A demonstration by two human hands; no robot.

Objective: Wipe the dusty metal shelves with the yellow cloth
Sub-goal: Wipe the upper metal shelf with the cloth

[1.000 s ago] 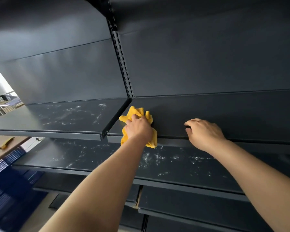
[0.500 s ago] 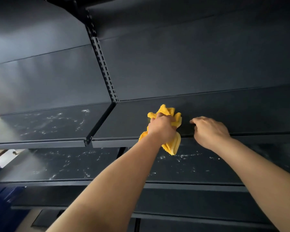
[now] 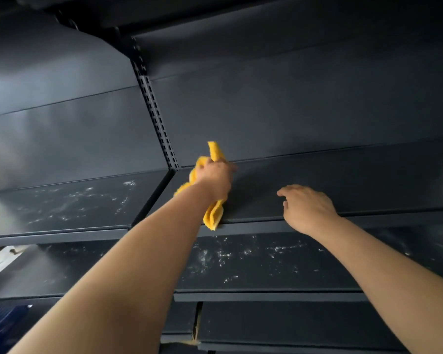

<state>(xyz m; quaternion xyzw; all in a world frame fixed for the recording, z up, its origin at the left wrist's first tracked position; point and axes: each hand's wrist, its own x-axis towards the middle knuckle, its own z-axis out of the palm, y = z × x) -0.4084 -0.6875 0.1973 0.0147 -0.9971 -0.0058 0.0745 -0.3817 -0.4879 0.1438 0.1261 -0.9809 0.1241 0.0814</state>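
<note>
Left hand [image 3: 214, 178] grips the yellow cloth [image 3: 213, 214] bunched under its palm on the upper shelf [image 3: 356, 185], with folds protruding beyond knuckles and wrist. Right hand [image 3: 308, 208] rests on the shelf lip, fingers relaxed and holding nothing. Cloth judged soft, light and limp, best gripped mid-bunch.

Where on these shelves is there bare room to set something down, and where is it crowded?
Free: the upper shelf between left hand and right hand, and beyond the right hand; the left shelf beside the slotted upright; the dusty lower shelf. Crowded: where the left hand grips the yellow cloth.
</note>
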